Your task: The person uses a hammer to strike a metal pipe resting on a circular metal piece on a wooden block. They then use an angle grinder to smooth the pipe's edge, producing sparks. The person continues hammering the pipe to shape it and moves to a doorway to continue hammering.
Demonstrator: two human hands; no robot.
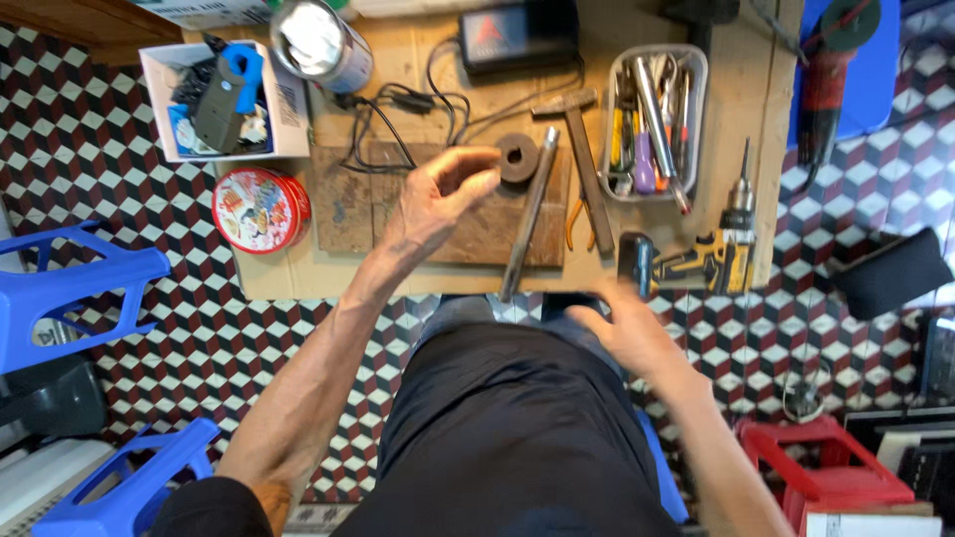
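Hovering half-curled and empty, the left hand (438, 194) sits just beside the dark round metal ring (517, 156) and long grey steel bar (529, 214); the blurred right hand (622, 323) hangs open, empty.

Right hand (622, 323) motion-blurred, fingers indistinct. Angle grinder (824, 75) at 1 o'clock cut by top edge. Tray (696, 70) tools too jumbled to tell.
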